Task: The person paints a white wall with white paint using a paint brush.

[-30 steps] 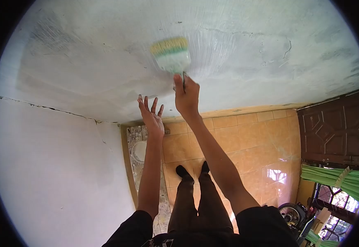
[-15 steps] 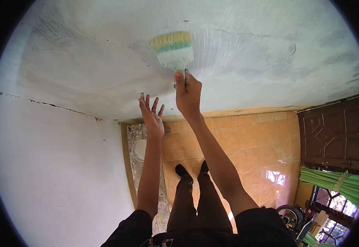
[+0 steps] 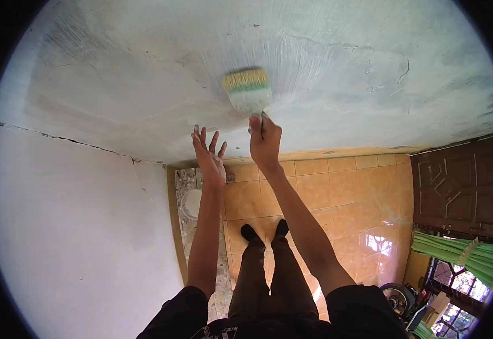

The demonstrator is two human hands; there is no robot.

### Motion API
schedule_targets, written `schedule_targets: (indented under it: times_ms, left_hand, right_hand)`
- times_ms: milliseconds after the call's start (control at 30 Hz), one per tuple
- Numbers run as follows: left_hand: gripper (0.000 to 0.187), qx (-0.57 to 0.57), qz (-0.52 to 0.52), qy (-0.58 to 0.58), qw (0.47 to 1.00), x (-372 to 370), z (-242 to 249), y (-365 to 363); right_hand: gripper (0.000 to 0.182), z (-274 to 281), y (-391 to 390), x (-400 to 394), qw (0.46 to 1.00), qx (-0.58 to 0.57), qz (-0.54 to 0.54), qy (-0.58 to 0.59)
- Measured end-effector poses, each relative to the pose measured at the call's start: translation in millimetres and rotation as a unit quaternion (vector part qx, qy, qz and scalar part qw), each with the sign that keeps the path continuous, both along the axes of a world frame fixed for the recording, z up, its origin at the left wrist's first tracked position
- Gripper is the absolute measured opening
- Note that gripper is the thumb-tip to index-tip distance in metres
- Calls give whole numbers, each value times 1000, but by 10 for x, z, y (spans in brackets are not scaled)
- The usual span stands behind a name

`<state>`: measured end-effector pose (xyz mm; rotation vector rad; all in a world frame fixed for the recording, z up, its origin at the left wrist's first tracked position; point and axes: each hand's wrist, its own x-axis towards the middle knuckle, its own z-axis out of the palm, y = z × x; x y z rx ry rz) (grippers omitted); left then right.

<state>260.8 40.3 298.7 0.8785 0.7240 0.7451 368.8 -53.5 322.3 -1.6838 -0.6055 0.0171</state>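
A wide brush (image 3: 248, 93) with yellow-tipped, green-banded bristles lies against the pale, streaked wall (image 3: 325, 107). My right hand (image 3: 265, 141) is wrapped round its handle, below the bristles. To the left, my left hand (image 3: 210, 155) is held up near the wall with its fingers spread and nothing in it. White smears mark its fingers and palm. Fresh-looking brush streaks run above and to the right of the bristles.
Below the left forearm is a speckled ledge (image 3: 182, 234) with a round white container (image 3: 191, 204). Orange floor tiles (image 3: 348, 198) lie under my feet. At the right are a brown door (image 3: 458, 183), green curtains (image 3: 455, 251) and a wheel (image 3: 396, 299). A crack crosses the left wall.
My right hand has moved the brush down the wall and slightly right. Thin white streaks now show where the bristles were. My left hand has hardly moved.
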Motion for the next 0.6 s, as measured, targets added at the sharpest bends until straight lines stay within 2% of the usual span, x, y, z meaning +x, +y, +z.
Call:
schedule_targets:
  times_ms: [67, 100, 167, 233, 333, 467, 533, 600]
  left_hand:
    - [76, -4, 2, -2, 1000, 7, 9, -13]
    - [76, -6, 2, -3, 1000, 12, 9, -13]
    - [76, -8, -1, -13, 1000, 12, -33, 5]
    - [76, -10, -2, -16, 1000, 0, -46, 8]
    - [77, -4, 2, -19, 1000, 15, -56, 30]
    - [77, -14, 5, -29, 999, 12, -98, 5]
    - [77, -20, 7, -30, 999, 34, -84, 9]
    - [77, -19, 9, -31, 999, 44, -74, 3]
  right_hand:
    - [36, -53, 47, 123, 1000, -19, 0, -16]
    - [35, -152, 3, 110, 1000, -23, -3, 12]
    - [34, -507, -185, -18, 997, -32, -5, 66]
    - [33, -941, -436, -160, 996, -75, -24, 46]
    - [34, -670, -518, -359, 993, -11, 3, 115]
    - [41, 216, -74, -206, 996, -38, 56, 50]
    - [40, 370, 95, -101, 995, -61, 65, 50]
    - [40, 212, 57, -140, 996, -33, 59, 59]
